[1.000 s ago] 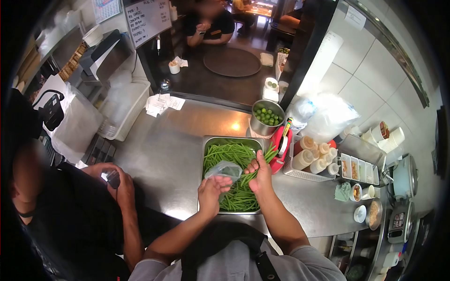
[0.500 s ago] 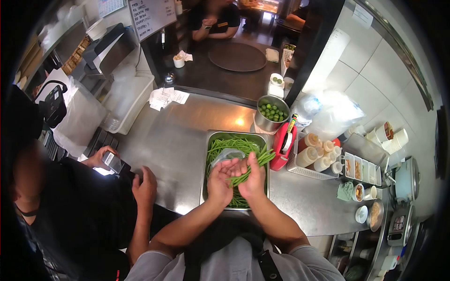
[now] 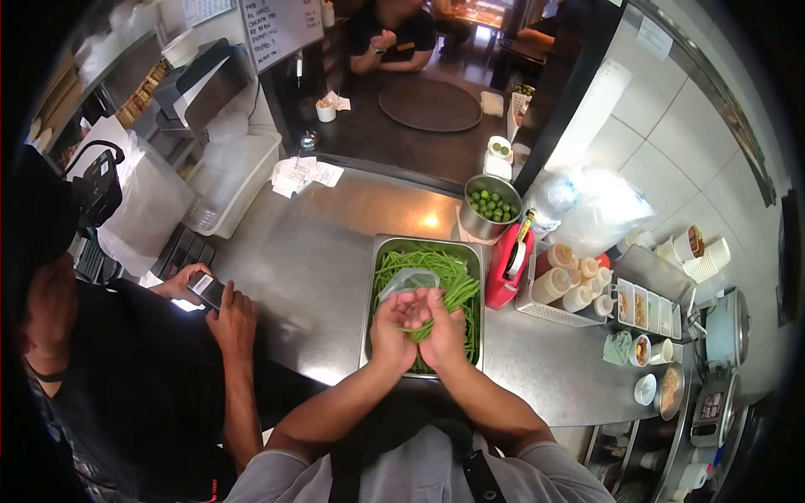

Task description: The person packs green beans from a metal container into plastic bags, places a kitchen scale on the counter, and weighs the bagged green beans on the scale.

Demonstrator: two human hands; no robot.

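A steel tray [image 3: 379, 251] full of green beans [image 3: 407, 261] stands on the counter in front of me. Over its middle, my right hand [image 3: 442, 334] is closed around a bundle of green beans [image 3: 459, 295] that points up to the right. My left hand [image 3: 394, 331] is beside it, palm up with fingers curled against the near end of the bundle. Just beyond my left fingers, a clear plastic bag [image 3: 408, 282] lies on the beans. My palms hide part of the tray's contents.
A red tape dispenser [image 3: 505, 272], a pot of green limes [image 3: 489, 210] and a basket of squeeze bottles [image 3: 537, 306] stand right of the tray. At left a co-worker [image 3: 142, 394] holds a small device [image 3: 205, 287]. Across the pass another person [image 3: 390, 38] leans near a round tray [image 3: 430, 105].
My hands have come together over the tray, and the bean bundle has tilted and moved left between them. The co-worker's hands moved apart, then came together at the device.
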